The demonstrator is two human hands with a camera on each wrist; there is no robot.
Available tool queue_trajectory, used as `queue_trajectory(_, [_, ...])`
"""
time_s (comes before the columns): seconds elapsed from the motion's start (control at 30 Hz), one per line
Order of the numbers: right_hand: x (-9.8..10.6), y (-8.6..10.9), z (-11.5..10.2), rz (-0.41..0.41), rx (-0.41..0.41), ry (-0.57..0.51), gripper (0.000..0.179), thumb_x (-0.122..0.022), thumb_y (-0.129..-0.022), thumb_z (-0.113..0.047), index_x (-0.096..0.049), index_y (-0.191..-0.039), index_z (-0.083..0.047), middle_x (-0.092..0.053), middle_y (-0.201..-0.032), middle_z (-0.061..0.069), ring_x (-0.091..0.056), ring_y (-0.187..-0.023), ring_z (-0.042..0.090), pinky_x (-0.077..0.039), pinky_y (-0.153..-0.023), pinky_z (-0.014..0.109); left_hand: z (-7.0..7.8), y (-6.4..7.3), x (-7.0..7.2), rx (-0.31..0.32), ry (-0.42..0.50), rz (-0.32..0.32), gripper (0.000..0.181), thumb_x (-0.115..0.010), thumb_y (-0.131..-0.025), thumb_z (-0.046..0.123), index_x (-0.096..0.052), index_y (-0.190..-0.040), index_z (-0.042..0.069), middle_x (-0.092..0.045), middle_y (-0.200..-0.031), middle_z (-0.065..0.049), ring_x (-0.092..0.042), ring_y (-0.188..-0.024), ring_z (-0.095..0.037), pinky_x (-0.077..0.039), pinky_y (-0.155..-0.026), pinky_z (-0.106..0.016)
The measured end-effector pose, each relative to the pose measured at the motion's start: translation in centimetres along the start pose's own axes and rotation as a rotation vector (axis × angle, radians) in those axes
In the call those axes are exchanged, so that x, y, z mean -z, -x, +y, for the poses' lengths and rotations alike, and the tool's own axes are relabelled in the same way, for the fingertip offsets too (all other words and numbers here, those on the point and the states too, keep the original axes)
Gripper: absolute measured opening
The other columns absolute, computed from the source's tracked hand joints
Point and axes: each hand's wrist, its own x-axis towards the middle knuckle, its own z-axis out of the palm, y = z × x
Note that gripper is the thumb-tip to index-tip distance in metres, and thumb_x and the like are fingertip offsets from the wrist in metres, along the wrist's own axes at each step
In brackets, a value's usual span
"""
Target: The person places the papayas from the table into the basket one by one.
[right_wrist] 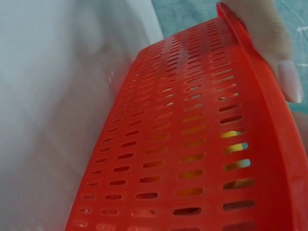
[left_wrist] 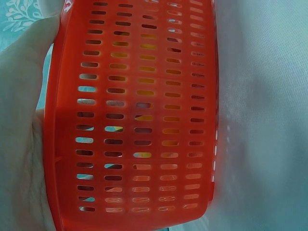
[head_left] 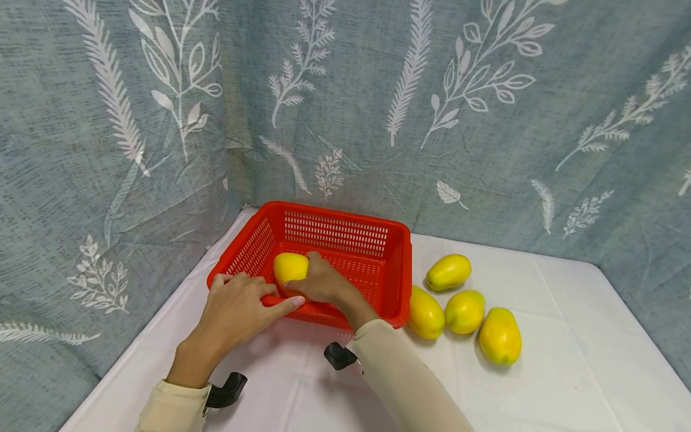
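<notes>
A red plastic basket [head_left: 337, 219] with slotted walls stands on the white cloth. Inside it, at the near left, is a yellow papaya [head_left: 289, 266]. My right hand [head_left: 321, 281] reaches over the near wall and grips this papaya from its right side. With thumb and fingers, my left hand [head_left: 245, 306] holds the basket's near left rim. The left wrist view has the slotted outer wall [left_wrist: 134, 110] up close, and yellow shows through the slots. In the right wrist view the left thumb [right_wrist: 288, 79] lies along the rim; the right fingers are hidden behind the wall.
Several more papayas [head_left: 465, 311] lie on the cloth just right of the basket, one farther back than the others. A white cloth [head_left: 572, 360] covers the table. Grey-green curtains [head_left: 345, 108] with white leaf patterns hang behind and to the left.
</notes>
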Motion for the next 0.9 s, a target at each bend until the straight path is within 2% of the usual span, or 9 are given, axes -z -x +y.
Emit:
queue_trajectory(0.17, [-0.2, -0.5, -0.12, -0.058, 0.045, 0.028, 0.075, -0.08, -0.092, -0.028, -0.041, -0.15, 0.0, -0.06, -0.118, 0.01, -0.06, -0.1, 0.024, -0.054, -0.096, 0.039, -0.04, 0.04, 0.03, 0.002, 0.017, 0.009, 0.066, -0.056, -0.091, 0.083, -0.085, -0.102, 0.025, -0.078, -0.103, 0.0, -0.065, -0.098, -0.028, -0.033, -0.086, -0.051])
queue_trajectory(0.33, [-0.17, -0.61, -0.24, -0.08, 0.058, 0.05, 0.07, -0.079, -0.092, -0.025, -0.043, -0.146, 0.001, -0.059, -0.114, 0.009, -0.059, -0.097, 0.022, -0.054, -0.093, 0.035, -0.02, 0.0, 0.02, -0.004, 0.024, 0.015, 0.065, -0.057, -0.091, 0.082, -0.085, -0.102, 0.025, -0.078, -0.101, 0.001, -0.065, -0.095, -0.026, -0.033, -0.084, -0.05])
queue_trajectory(0.63, [-0.12, -0.26, 0.06, -0.089, 0.05, 0.02, 0.068, -0.08, -0.089, -0.022, -0.043, -0.143, -0.001, -0.059, -0.112, 0.009, -0.058, -0.098, 0.023, -0.051, -0.095, 0.039, 0.02, -0.1, -0.19, -0.009, 0.022, 0.018, 0.061, -0.057, -0.09, 0.083, -0.084, -0.093, 0.028, -0.075, -0.091, 0.006, -0.063, -0.089, -0.023, -0.033, -0.082, -0.049])
queue_trajectory(0.9, [-0.22, -0.02, -0.09, -0.076, 0.029, -0.002, 0.078, -0.081, -0.09, -0.019, -0.038, -0.152, 0.0, -0.06, -0.117, 0.011, -0.059, -0.103, 0.026, -0.051, -0.102, 0.045, -0.06, 0.1, 0.04, 0.003, 0.023, 0.003, 0.062, -0.055, -0.09, 0.084, -0.084, -0.094, 0.029, -0.076, -0.093, 0.006, -0.063, -0.091, -0.023, -0.032, -0.083, -0.049])
